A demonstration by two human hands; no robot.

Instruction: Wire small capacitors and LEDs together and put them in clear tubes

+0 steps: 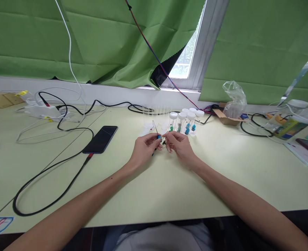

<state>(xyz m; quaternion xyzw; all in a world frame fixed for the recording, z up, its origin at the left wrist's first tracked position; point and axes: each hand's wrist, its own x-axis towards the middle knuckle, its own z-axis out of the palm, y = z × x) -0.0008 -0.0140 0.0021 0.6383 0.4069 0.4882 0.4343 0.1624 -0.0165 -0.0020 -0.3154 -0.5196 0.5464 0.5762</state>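
Note:
My left hand point(144, 148) and my right hand point(178, 145) meet fingertip to fingertip over the pale green table point(154, 188). Between them they pinch a small blue piece point(158, 138) with a thin dark wire rising from it. What exactly the right fingers grip is too small to tell. Just behind the hands stand several clear tubes with white caps point(186, 120), each holding a small blue or green piece. Some clear uncapped tubes point(154, 116) stand to their left.
A black phone point(100, 139) lies left of the hands, its black cable point(52, 174) looping toward the table's front edge. A white power strip point(43, 111) and cords sit far left. A cardboard box with a plastic bag point(232, 104) and clutter lie at right.

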